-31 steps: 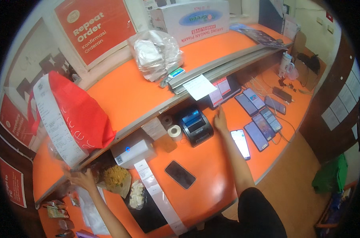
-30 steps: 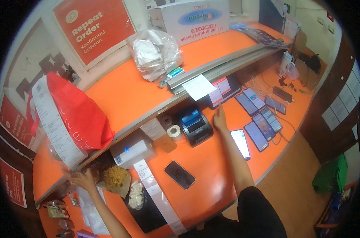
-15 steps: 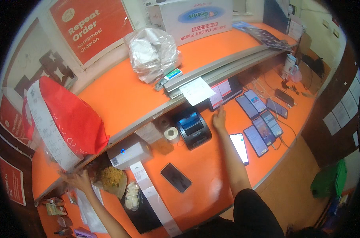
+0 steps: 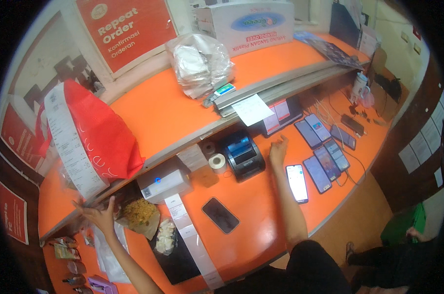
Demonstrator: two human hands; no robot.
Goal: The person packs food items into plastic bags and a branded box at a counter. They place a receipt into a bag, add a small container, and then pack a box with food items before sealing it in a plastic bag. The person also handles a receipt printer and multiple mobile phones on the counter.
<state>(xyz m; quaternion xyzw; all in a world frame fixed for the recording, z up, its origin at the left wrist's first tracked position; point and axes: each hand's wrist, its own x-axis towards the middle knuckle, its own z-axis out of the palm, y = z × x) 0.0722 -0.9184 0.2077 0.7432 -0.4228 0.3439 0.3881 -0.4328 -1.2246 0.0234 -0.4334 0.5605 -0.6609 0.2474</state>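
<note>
My left hand is spread open at the upper shelf's front edge, below a red bag with a long paper strip over it, and beside food on brown paper. My right hand holds nothing, fingers partly bent and apart, just below a tablet under the shelf. Nearby are a black printer, several phones on the orange lower counter, and one lit phone beside my forearm. A dark phone lies between my arms, right of a printer's label strip.
A cardboard box and a plastic bag sit on the upper shelf. A mug and cables are at the back right. Another person stands at lower right beside a green bag.
My right hand has drawn back slightly from the tablet. My left hand's fingers have spread. The view has shifted a little, and another person has come into sight at lower right.
</note>
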